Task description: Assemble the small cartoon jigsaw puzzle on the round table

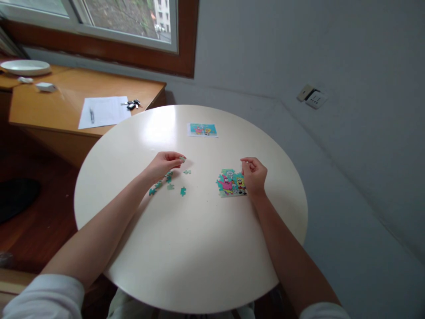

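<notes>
A puzzle piece [182,159] is pinched between the thumb and fingers of my left hand [166,164], just above the table. Beneath and in front of that hand lie several loose green puzzle pieces [170,186], some partly hidden by it. My right hand [255,175] is closed over the right side of the partly assembled cartoon puzzle [229,184], covering its right edge. Its curled fingers are near the upper right border; whether anything is between them is too small to make out. The assembled part shows a pink starfish and a yellow sponge figure.
A printed reference picture [203,130] lies toward the back of the round white table [186,248]. On the wooden desk [66,88] at the left are a paper sheet [106,113], a pen, keys [133,105] and a white plate [25,67]. A wall socket [316,99] is at the right.
</notes>
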The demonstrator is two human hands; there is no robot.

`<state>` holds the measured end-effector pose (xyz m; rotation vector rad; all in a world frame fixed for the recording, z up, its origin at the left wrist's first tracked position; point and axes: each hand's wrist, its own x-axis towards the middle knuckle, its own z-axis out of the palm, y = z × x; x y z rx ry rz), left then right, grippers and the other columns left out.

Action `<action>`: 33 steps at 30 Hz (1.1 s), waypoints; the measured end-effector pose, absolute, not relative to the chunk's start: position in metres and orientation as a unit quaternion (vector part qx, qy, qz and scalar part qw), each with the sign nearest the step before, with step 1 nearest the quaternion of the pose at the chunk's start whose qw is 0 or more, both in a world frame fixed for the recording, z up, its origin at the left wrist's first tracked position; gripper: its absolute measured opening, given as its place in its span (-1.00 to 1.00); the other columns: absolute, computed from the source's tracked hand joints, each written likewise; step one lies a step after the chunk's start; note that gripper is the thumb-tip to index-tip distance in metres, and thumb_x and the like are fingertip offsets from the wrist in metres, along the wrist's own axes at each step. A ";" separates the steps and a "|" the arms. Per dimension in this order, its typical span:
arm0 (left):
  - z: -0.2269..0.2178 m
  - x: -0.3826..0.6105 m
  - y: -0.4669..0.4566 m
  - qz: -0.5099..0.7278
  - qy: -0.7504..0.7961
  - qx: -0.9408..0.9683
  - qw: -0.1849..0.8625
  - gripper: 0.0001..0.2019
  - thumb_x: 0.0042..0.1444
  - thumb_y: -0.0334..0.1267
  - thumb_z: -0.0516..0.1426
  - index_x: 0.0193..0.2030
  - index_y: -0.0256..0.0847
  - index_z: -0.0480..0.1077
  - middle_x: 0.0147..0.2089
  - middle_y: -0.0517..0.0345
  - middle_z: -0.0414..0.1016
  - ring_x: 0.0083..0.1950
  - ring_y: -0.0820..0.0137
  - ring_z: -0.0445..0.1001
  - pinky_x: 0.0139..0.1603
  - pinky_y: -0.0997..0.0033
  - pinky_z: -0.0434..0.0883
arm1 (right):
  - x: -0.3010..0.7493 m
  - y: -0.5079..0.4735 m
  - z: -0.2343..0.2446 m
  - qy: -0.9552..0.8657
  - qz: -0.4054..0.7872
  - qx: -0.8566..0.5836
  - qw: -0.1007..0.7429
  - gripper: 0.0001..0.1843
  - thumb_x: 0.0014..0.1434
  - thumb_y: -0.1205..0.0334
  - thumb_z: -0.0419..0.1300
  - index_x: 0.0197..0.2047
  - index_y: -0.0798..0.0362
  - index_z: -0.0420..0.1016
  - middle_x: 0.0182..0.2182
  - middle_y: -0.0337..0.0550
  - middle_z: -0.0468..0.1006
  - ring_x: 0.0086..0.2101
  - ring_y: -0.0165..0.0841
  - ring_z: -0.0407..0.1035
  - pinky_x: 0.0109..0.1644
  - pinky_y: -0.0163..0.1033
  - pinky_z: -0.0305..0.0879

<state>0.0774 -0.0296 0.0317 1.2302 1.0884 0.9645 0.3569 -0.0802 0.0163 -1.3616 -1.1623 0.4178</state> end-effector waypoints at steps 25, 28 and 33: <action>0.028 0.110 -0.058 0.350 0.335 0.699 0.526 -0.64 -0.03 -0.15 0.21 -0.11 -0.29 0.39 -0.46 0.15 0.51 -0.37 0.37 0.54 -0.20 0.30 0.47 | 0.316 -0.096 0.008 -0.705 0.229 -0.519 0.426 -0.68 0.14 0.03 0.11 -0.33 0.09 0.57 -0.67 -0.30 0.33 -0.61 -0.48 0.21 -0.47 -0.33 0.18; 0.028 0.117 -0.065 0.339 0.333 0.714 0.514 -0.65 -0.02 -0.19 0.17 -0.07 -0.27 0.38 -0.43 0.15 0.52 -0.39 0.39 0.53 -0.23 0.33 0.47 | 0.314 -0.097 0.011 -0.711 0.246 -0.501 0.428 -0.68 0.13 0.02 0.13 -0.29 0.09 0.58 -0.67 -0.30 0.36 -0.62 -0.48 0.20 -0.47 -0.33 0.18; 0.025 0.124 -0.071 0.335 0.345 0.725 0.493 -0.69 -0.02 -0.25 0.12 -0.09 -0.26 0.38 -0.47 0.19 0.49 -0.42 0.41 0.50 -0.28 0.38 0.46 | 0.311 -0.099 0.013 -0.717 0.252 -0.492 0.425 -0.73 0.11 0.06 0.15 -0.34 0.07 0.55 -0.62 -0.26 0.44 -0.58 -0.48 0.25 -0.44 -0.34 0.20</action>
